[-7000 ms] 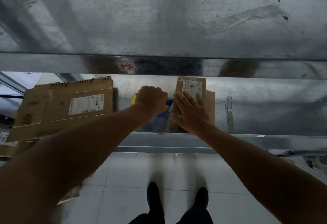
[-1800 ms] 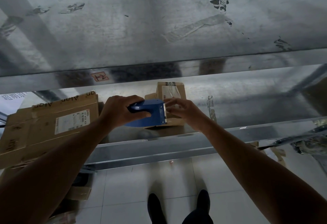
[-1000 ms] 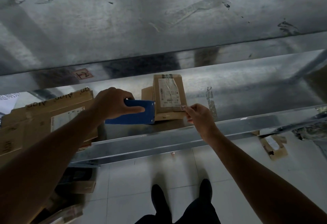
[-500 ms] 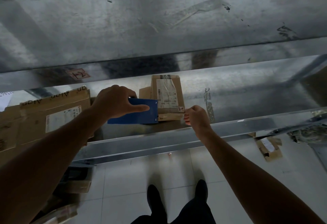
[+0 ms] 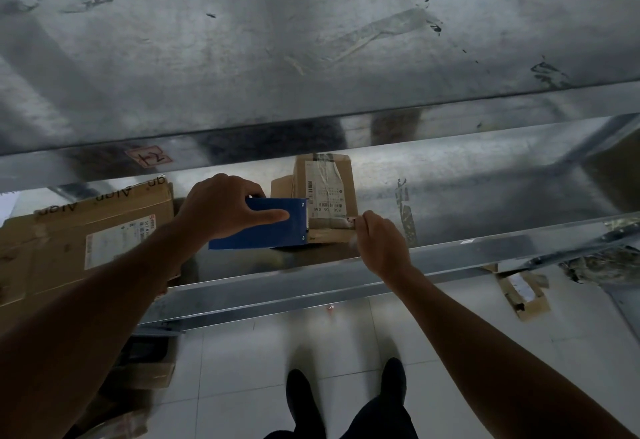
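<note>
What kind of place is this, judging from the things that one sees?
Probably a warehouse or parcel-packing area. Its steel shelving holds a small parcel and a large cardboard box, both with printed shipping labels, and the left hand grips a blue tape dispenser at that parcel.

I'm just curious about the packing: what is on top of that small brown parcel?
A white label with a barcode lies on the small brown parcel. The blue tape dispenser in the left hand and the right hand cover its near corners.
</note>
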The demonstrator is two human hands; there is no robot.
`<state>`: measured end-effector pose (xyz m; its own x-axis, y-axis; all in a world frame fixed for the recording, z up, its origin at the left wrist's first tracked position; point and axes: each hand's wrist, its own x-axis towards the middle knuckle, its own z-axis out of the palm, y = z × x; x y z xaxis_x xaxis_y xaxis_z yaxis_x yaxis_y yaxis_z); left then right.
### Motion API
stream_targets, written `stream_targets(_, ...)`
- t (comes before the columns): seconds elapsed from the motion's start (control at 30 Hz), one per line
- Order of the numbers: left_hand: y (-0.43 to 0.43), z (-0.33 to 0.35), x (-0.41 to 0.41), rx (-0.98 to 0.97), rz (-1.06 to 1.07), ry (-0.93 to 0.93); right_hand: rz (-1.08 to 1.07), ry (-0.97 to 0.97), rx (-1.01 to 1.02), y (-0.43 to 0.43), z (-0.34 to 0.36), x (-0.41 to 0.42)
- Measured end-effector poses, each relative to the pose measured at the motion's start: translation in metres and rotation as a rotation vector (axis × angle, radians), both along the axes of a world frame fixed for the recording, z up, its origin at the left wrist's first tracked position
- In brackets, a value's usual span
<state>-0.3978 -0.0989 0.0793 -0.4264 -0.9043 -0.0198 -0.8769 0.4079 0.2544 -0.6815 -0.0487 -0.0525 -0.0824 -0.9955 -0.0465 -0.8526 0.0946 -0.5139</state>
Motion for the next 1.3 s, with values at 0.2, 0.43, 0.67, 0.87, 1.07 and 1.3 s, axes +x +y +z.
stream_targets(0.2,0.001,-0.003,-0.001,0.013,-0.01,0.02,0.031,-0.115,-0.19,0.01,-0.018,0.001)
stream_targets(0.43,0.004,-0.003,0.004,0.015,-0.005,0.037,0.091,-0.041,-0.187,0.007,-0.016,-0.012)
stream_targets(0.67,0.005,-0.006,0.007,0.0,-0.012,0.056,-0.116,-0.24,-0.268,-0.017,0.014,-0.014)
stream_targets(0.87,0.001,-0.013,0.011,-0.02,0.022,0.044,0.516,0.072,-0.301,-0.038,0.022,0.017)
stream_targets(1.07,-0.009,-0.009,0.019,-0.005,0.014,0.029,0.605,0.247,-0.291,-0.039,-0.009,0.016)
stream_targets(1.3,-0.015,-0.018,0.03,0.022,0.016,0.009,0.622,0.391,-0.425,-0.04,-0.014,0.027)
